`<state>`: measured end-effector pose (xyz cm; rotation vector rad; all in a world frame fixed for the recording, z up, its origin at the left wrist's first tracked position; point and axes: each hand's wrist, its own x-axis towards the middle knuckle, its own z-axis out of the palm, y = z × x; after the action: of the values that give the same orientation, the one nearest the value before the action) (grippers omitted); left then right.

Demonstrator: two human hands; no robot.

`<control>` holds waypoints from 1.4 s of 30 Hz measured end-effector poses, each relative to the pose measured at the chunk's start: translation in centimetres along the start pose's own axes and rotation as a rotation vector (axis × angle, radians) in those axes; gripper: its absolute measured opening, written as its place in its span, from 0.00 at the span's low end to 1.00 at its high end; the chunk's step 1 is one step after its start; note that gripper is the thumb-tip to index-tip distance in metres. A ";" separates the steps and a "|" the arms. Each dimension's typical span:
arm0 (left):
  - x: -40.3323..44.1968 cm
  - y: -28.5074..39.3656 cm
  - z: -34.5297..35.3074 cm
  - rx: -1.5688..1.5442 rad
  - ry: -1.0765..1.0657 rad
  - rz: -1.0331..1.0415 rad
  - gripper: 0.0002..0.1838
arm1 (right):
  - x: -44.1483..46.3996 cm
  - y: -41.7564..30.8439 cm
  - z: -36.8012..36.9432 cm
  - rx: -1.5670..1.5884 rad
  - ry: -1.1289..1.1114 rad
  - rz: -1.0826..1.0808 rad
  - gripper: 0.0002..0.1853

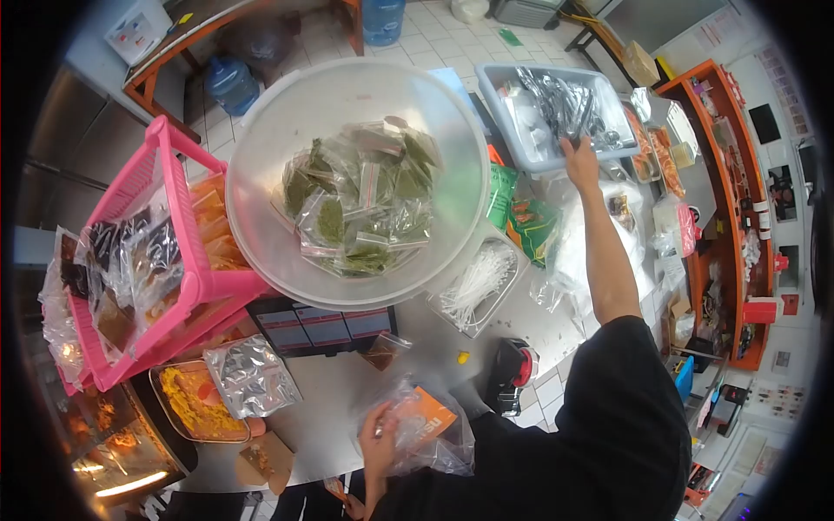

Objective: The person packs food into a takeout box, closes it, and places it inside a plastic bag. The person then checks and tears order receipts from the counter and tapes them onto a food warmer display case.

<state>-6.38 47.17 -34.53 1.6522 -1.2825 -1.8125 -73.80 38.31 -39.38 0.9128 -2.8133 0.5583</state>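
Note:
My right hand (580,163) reaches over the near edge of a blue-grey tub (517,161), its fingers closed at wrapped black plastic items (560,100). Near the bottom centre, my left hand (379,438) has its fingers curled on a clear plastic bag (452,438) with an orange printed paper (430,412) inside. A large translucent bowl (261,234) with small bags of green herbs (373,195) stands between the pink basket and the tub.
Left is a pink basket (195,278) of bagged food. Nearer are a yellow food tray (195,399), foil (252,378) and a screen (326,330). White sticks (478,282) fill a container. Another person's hand (352,505) shows at the bottom.

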 end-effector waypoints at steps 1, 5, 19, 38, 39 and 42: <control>0.6 -0.7 0.4 -0.015 -0.034 0.010 0.19 | 0.4 0.2 0.1 0.019 -0.014 -0.012 0.27; 2.0 -1.8 1.2 0.112 -0.053 0.206 0.17 | 0.6 -0.2 0.4 0.080 -0.015 0.033 0.28; 2.8 -2.9 1.4 -0.083 0.150 0.229 0.21 | 2.4 3.8 -2.7 0.713 -0.010 0.220 0.30; -10.3 6.0 0.5 -0.127 0.313 0.259 0.12 | -14.6 -5.5 -16.8 1.045 -0.298 -0.546 0.21; -10.8 6.3 0.5 -0.145 0.343 0.261 0.12 | -18.2 -8.3 -18.5 1.534 -0.550 -0.595 0.15; -12.3 7.2 -0.5 -0.195 0.274 0.331 0.14 | -30.5 -15.9 -22.2 2.130 -1.226 -0.585 0.06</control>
<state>-5.10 52.77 -21.53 1.4263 -1.1402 -1.4123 -39.52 51.41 -21.19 -1.0048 0.2242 -1.5009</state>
